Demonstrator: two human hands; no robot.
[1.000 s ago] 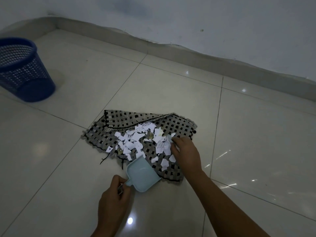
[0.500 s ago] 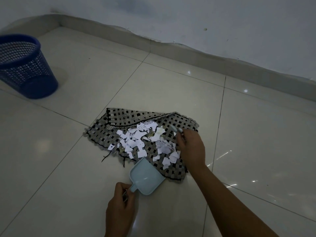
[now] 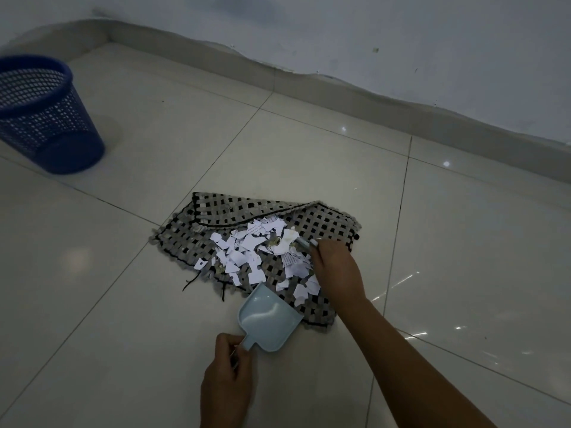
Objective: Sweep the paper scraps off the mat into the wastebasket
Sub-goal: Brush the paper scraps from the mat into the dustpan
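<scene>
A grey and black woven mat [image 3: 327,225] lies on the tiled floor, its far edge folded over. Several white paper scraps [image 3: 247,257] are scattered across its middle. My left hand [image 3: 227,375] grips the handle of a light blue dustpan [image 3: 267,321], whose mouth rests at the mat's near edge and holds no scraps. My right hand [image 3: 336,270] is on the mat's right side among the scraps, fingers closed around a small brush [image 3: 304,242] that is mostly hidden by the hand. A blue mesh wastebasket [image 3: 40,115] stands upright at the far left.
Glossy pale floor tiles [image 3: 139,335] surround the mat. A wall with a baseboard [image 3: 340,88] runs behind it. Loose black threads [image 3: 191,281] trail from the mat's near left edge.
My right hand has moved farther up the mat's right side, behind the scraps. The dustpan has stayed at the mat's near edge. The view has shifted slightly.
</scene>
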